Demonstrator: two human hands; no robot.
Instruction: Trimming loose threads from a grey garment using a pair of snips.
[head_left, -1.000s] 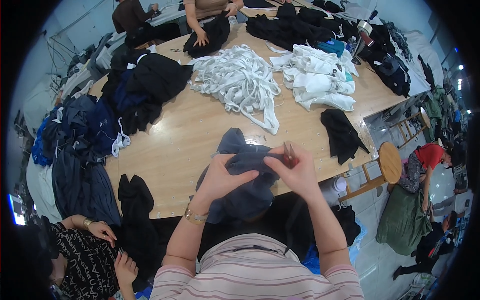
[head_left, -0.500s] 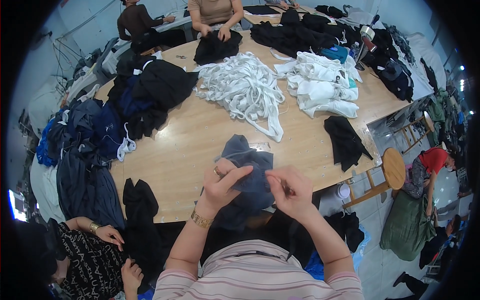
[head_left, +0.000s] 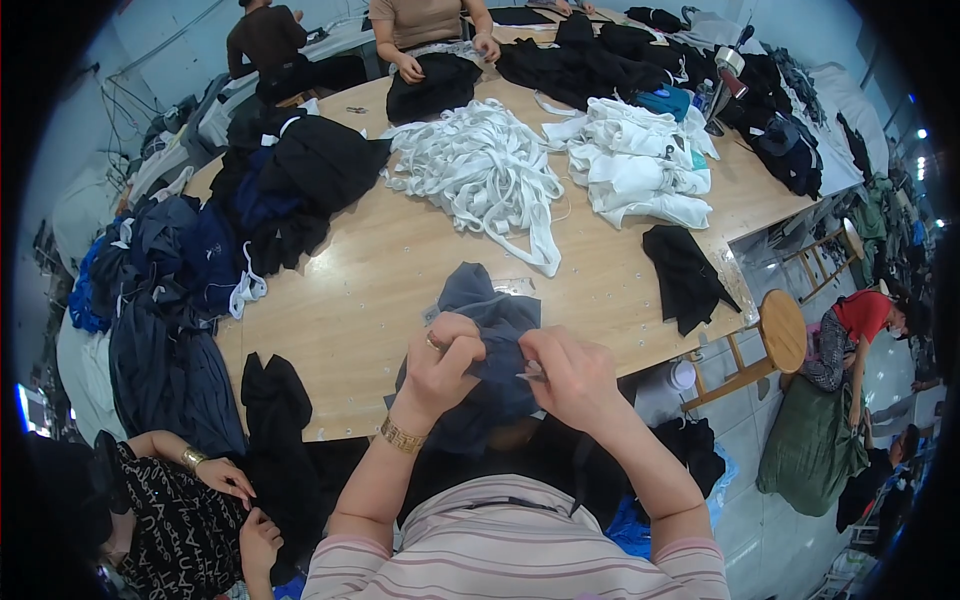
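A dark grey-blue garment (head_left: 483,300) lies bunched at the table's near edge, its lower part hanging toward my lap. My left hand (head_left: 440,365), with a ring and a gold bracelet on that arm, is closed on the cloth from the left. My right hand (head_left: 570,375) is closed at the garment's right side, fingertips against the fabric. A small pointed metal tool (head_left: 533,370) pokes out between its fingers; most of it is hidden, so its exact kind cannot be told. A pale tag (head_left: 431,315) shows at the garment's left side.
Beyond lie a heap of white straps (head_left: 475,170) and folded white garments (head_left: 635,170). Dark clothes (head_left: 310,165) are piled left; a black piece (head_left: 685,275) lies right. Co-workers sit across and at my left. A wooden stool (head_left: 782,330) stands by the right edge.
My right hand has turned and moved slightly left and down, closer to my left hand; the metal tool's tip now shows. Across the table, a co-worker's hands have moved apart over black cloth.
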